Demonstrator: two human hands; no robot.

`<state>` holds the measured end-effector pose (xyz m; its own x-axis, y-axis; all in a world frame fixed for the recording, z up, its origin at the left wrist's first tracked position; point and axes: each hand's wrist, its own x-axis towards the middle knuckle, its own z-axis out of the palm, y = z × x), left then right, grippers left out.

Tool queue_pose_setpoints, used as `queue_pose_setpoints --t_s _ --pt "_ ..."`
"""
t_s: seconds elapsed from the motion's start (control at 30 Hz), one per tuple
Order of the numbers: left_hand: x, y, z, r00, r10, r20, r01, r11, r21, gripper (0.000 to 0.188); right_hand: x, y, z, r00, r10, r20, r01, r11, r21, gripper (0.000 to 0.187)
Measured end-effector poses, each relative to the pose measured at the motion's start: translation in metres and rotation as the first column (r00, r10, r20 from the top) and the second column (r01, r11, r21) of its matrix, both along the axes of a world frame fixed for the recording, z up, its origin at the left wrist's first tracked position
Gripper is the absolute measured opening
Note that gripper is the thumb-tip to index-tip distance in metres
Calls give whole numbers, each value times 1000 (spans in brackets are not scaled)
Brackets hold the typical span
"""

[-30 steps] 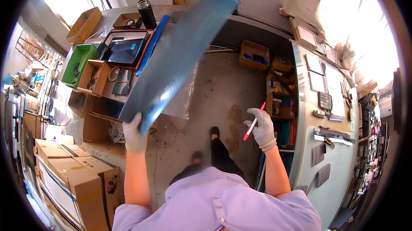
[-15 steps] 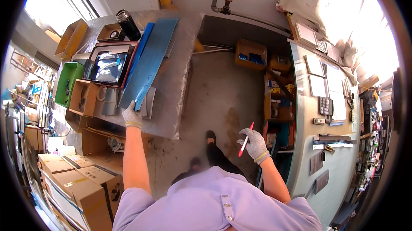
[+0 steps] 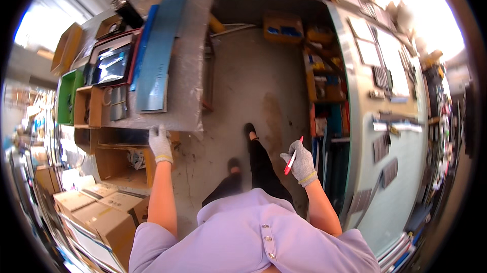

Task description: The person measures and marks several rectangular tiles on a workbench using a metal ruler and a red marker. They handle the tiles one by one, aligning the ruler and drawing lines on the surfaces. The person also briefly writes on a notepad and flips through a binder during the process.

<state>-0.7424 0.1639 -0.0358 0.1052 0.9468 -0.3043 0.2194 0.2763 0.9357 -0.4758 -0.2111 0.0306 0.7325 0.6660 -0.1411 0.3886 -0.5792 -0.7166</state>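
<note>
My left arm is stretched almost straight forward, with bare forearm, and my left hand point(image 3: 160, 145), in a grey knitted glove with yellowish cuff, is empty, its fingers extended and a little apart. It is at the near edge of the table point(image 3: 185, 103), which is covered with wrinkled, shiny transparent film; whether the fingertips touch this film, I cannot tell. My right arm is bent outward at the elbow, and my right hand point(image 3: 304, 164), gloved in the same way, pinches a slim white pen with red ends point(image 3: 290, 162), which is tilted, above the floor. The long, flat, blue-grey rectangular panel point(image 3: 154, 60) lies on the table, ahead of my left hand and apart from it. Just beside its left side lies a narrower strip of brighter blue point(image 3: 143, 44). Farther left are a green open box point(image 3: 62, 100) and a brown cardboard box point(image 3: 79, 105).
</note>
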Motion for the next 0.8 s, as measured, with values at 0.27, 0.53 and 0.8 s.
queue_pose_setpoints --t_s 0.27,0.53,0.8 --pt "118 -149 -27 796 -605 11 605 796 -21 46 -27 -125 27 903 -383 195 380 924 54 30" --pt "240 -347 0 186 -979 -81 983 186 7 38 -59 -289 13 649 -757 81 744 653 141 31" --pt "324 -598 15 -292 -862 -413 762 -471 444 11 -90 -501 -41 97 -985 143 976 122 178 23"
